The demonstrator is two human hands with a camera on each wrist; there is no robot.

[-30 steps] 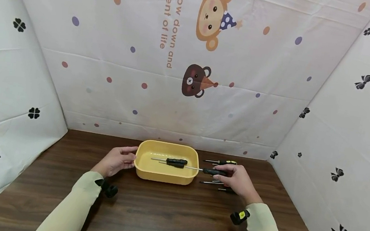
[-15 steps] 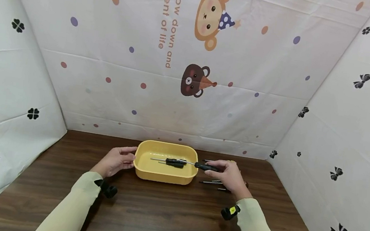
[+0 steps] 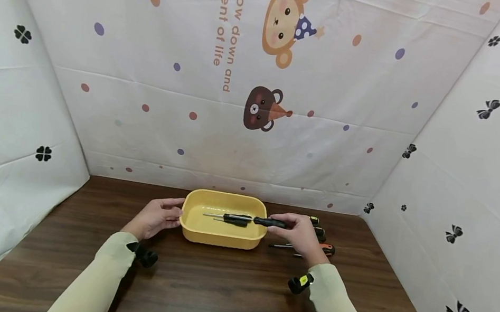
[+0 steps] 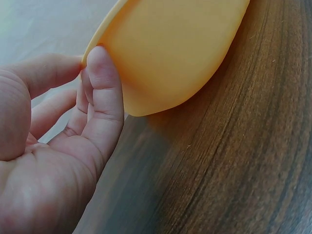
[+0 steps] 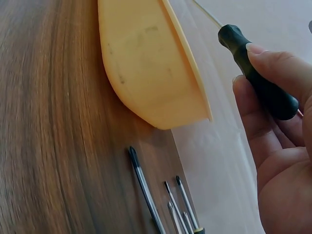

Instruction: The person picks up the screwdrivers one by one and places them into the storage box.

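My left hand [image 3: 156, 219] pinches the left end of a yellow plastic box [image 3: 221, 240]. In the left wrist view its fingertips meet at the box's rim. My right hand [image 3: 298, 236] grips a black-handled screwdriver [image 3: 269, 222] by its handle, thumb on one side and fingers on the other. The handle crosses the box's right rim, with the shaft pointing left over the inside. Inside the box lie black-handled screwdrivers [image 3: 236, 222], overlapped by the held one in the head view. More screwdrivers lie right of the box, including one with an orange-and-black handle [image 3: 327, 249].
Dark wooden tabletop [image 3: 211, 294] lies under everything. A white patterned cloth [image 3: 158, 127] rises behind the table, and similar cloth walls [image 3: 429, 245] stand at both sides. Several screwdriver shafts [image 5: 146, 195] show beside the box in the right wrist view.
My right hand has moved left with the black screwdriver, bringing its handle to the box's right rim and its shaft further over the inside. My left hand has stayed at the box.
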